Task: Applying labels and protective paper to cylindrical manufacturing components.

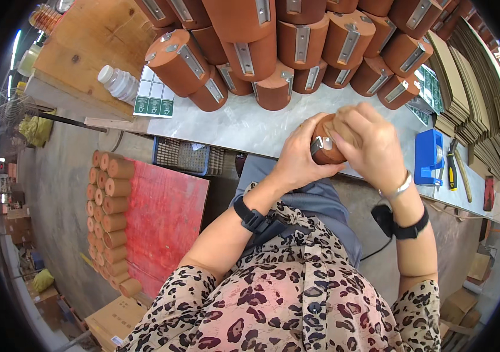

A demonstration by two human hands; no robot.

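Note:
A reddish-brown clay cylinder (pixel 330 155) with small metal fittings on its end is held over the near edge of the table, in front of my body. My left hand (pixel 294 154) wraps round its left side, thumb below and fingers above. Over the cylinder's upper right side is my right hand (pixel 373 144), its fingers curled and pressed together. Whatever those fingers pinch is hidden behind the knuckles. Beyond my hands, several similar brown cylinders (pixel 274 91) with metal strips stand stacked on the grey-white table (pixel 203 126).
At left on the table are a clear plastic bottle (pixel 118 83) and a label sheet (pixel 155 92). A blue tape dispenser (pixel 429 157), a yellow-black screwdriver (pixel 452 170) and cardboard stacks (pixel 467 88) lie right. Lower left, plain clay cylinders (pixel 116 204) line a red board (pixel 165 217).

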